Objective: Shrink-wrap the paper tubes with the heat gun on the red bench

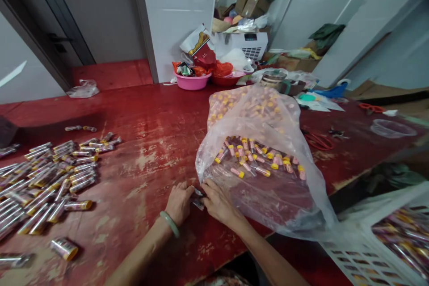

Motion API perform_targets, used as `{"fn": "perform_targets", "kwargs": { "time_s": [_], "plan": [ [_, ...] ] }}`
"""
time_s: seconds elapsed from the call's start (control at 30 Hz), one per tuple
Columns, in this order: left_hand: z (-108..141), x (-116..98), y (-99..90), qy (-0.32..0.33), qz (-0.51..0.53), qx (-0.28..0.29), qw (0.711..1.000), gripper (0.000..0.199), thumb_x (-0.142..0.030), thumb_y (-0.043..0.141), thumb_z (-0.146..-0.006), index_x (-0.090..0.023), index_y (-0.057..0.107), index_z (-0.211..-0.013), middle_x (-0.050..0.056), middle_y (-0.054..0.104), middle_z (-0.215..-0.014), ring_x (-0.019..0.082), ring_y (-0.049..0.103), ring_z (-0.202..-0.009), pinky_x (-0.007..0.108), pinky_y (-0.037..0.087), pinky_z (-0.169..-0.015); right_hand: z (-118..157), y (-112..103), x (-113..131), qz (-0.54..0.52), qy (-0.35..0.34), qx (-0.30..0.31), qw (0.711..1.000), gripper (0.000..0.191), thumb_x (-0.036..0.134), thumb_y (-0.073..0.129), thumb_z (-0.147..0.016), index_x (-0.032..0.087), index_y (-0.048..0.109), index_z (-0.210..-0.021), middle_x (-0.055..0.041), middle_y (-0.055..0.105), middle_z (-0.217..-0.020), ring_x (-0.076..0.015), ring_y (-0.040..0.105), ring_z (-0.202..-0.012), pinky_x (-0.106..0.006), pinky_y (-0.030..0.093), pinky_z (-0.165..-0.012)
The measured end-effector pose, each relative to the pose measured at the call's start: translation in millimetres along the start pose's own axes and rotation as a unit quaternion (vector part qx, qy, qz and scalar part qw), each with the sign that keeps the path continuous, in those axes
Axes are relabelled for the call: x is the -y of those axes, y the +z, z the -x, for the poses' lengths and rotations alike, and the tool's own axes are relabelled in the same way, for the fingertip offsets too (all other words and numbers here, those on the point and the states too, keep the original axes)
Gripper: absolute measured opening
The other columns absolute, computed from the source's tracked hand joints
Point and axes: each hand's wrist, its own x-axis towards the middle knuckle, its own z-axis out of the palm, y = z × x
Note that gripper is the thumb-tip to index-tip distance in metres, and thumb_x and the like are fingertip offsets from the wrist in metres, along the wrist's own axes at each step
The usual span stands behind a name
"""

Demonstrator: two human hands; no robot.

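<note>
So what's between the hands?

Small shiny clear piece (198,198), too small to name. Left hand (179,203) and right hand (219,203) come at it from either side, fingers curled in. Looks pinched, but can't tell if it's clenched or only touched.

Where is it?

Just above the red-painted wooden worktop (140,143), right at the near left edge of a clear plastic bag (279,201).

Looks?

Glossy and crinkled, catching the light. Shape's hard to read at this size. Bag is big, wrinkled, lying on its side, and bulging at the far end.

Inside?

Lots of small clear tubes (254,156) with yellow caps and pink bands, packed thick at the far end, looser near the opening.

Around it?

Left side: loose pile of foil-banded tubes (56,178) lying on the worktop. Lower right: white plastic crate (348,254) holding similar tubes. Beyond the bag: red-handled scissors (318,140). Far end: pink basin (192,81). Green bangle (170,224) on left wrist.
</note>
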Motion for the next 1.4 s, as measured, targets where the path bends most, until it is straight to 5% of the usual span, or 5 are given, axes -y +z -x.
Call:
{"fn": "perform_targets", "kwargs": {
  "time_s": [0.53,0.67,0.97,1.13,1.4],
  "plan": [
    [59.6,28.0,28.5,-0.069,0.139,-0.244,0.957,0.031,-0.02,0.052,-0.087,-0.018,0.057,-0.118,0.014,0.062,-0.115,0.028,0.056,-0.108,0.046,0.046,-0.098,3.2,17.3,-2.9,-0.182,0.047,-0.101,0.977,0.024,0.024,0.05,-0.081,0.019,0.065,-0.063,-0.004,0.056,-0.071,-0.02,0.053,-0.072,-0.033,0.037,-0.068],
    [78.8,13.3,25.7,-0.125,0.351,-0.299,0.879,0.029,-0.038,0.061,-0.083,-0.019,0.065,-0.105,0.012,0.067,-0.103,0.028,0.063,-0.094,0.043,0.051,-0.088,8.4,4.5,-6.1,-0.29,0.11,-0.13,0.942,0.024,0.037,0.054,-0.079,0.018,0.062,-0.067,-0.0026,0.055,-0.064,-0.0187,0.05,-0.064,-0.03,0.037,-0.061],
    [74.8,-25.0,9.9,-0.148,0.865,-0.069,0.474,0.037,-0.04,0.081,-0.074,-0.014,0.069,-0.098,0.01,0.072,-0.096,0.022,0.068,-0.089,0.03,0.055,-0.081,26.1,-9.3,59.1,-0.373,0.131,0.022,0.918,0.03,0.041,0.054,-0.079,0.017,0.063,-0.063,0.0013,0.047,-0.047,-0.0136,0.042,-0.041,-0.025,0.036,-0.041],
    [86.8,-7.8,8.4,-0.225,0.839,-0.094,0.487,0.044,-0.035,0.09,-0.061,-0.01,0.068,-0.09,0.012,0.072,-0.089,0.025,0.07,-0.084,0.032,0.059,-0.075,8.4,-60.1,-16.9,-0.154,0.137,-0.205,0.957,0.033,0.049,0.053,-0.076,0.019,0.067,-0.081,-0.016,0.063,-0.098,-0.0345,0.052,-0.1,-0.052,0.034,-0.096],
    [111.9,1.3,-18.4,-0.182,0.867,-0.103,0.453,0.051,-0.037,0.087,-0.066,-0.009,0.066,-0.104,0.02,0.069,-0.109,0.034,0.065,-0.105,0.042,0.056,-0.089,-12.0,-59.9,-97.2,-0.112,0.163,-0.211,0.957,0.022,0.045,0.058,-0.059,0.024,0.059,-0.063,-0.0114,0.059,-0.072,-0.0363,0.052,-0.08,-0.058,0.035,-0.087]
  ]
}}
